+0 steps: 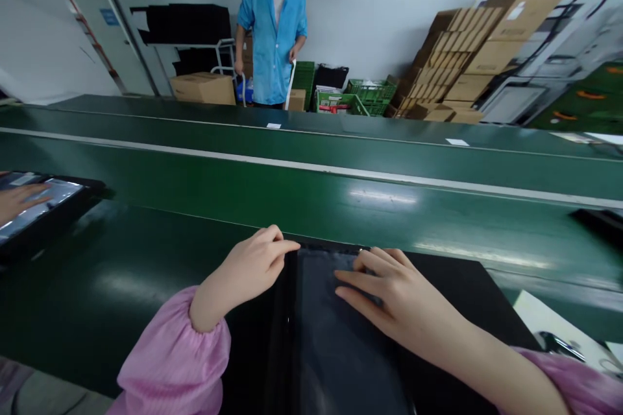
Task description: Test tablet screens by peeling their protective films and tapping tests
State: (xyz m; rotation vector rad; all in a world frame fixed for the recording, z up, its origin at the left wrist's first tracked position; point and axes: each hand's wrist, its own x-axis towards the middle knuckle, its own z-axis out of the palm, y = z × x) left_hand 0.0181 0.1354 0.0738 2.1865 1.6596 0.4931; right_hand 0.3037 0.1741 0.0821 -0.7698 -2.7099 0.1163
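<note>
A dark flat screen panel [341,363] with a glossy face lies in front of me in a black frame, on a black mat or board [452,285]. My left hand [256,262] is at the panel's far left corner. Its index finger stretches out to the corner, the other fingers are bent, and I see nothing held in it. Over the panel's far right part, my right hand [389,288] has its thumb and index finger stretched out and apart, the other fingers bent near the far edge. Whether its fingertips press on the glass is hard to tell.
Green conveyor belt [219,175] runs across, with a pale rail [292,161]. At left, another person's hand [22,201] rests on a similar panel [53,198]. Paper [555,321] and a dark object [603,224] lie right. Beyond stand a person in blue [275,39] and cartons [448,52].
</note>
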